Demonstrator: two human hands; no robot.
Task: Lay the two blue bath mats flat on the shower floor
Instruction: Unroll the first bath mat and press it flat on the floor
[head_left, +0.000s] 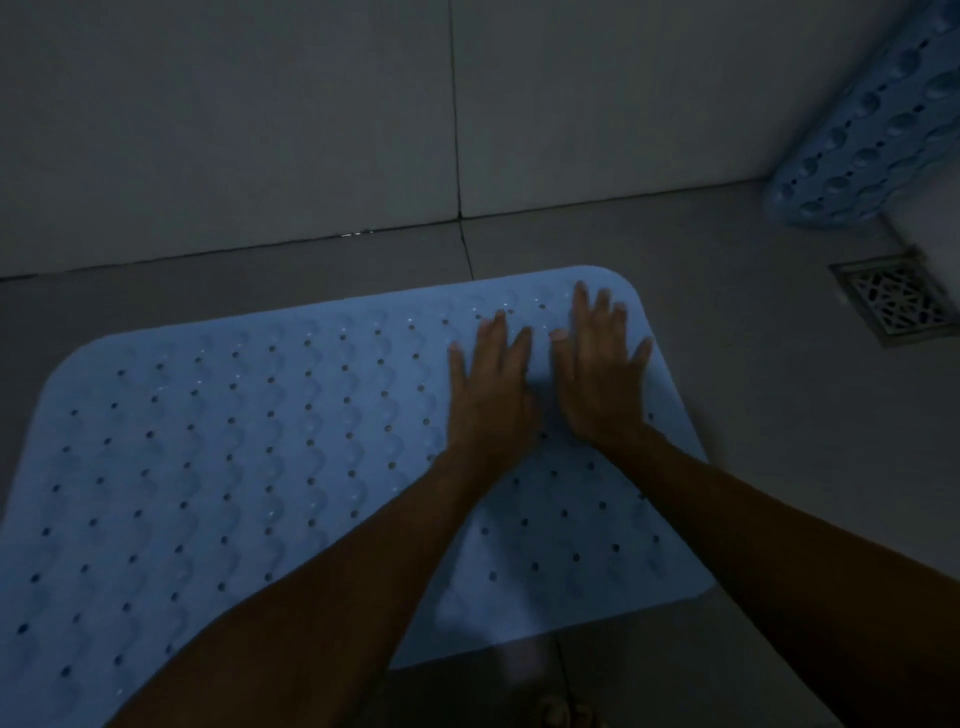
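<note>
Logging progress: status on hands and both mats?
Left hand and right hand flat, pressing first mat onto floor. Second mat not laid, propped at right wall. Floor drain uncovered.

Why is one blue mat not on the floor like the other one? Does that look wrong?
Yes, a bit. The second mat is propped up against the wall in the far right corner, near the drain, bumpy side showing. The first mat lies flat on the floor, with the left hand and right hand pressing on it.
</note>
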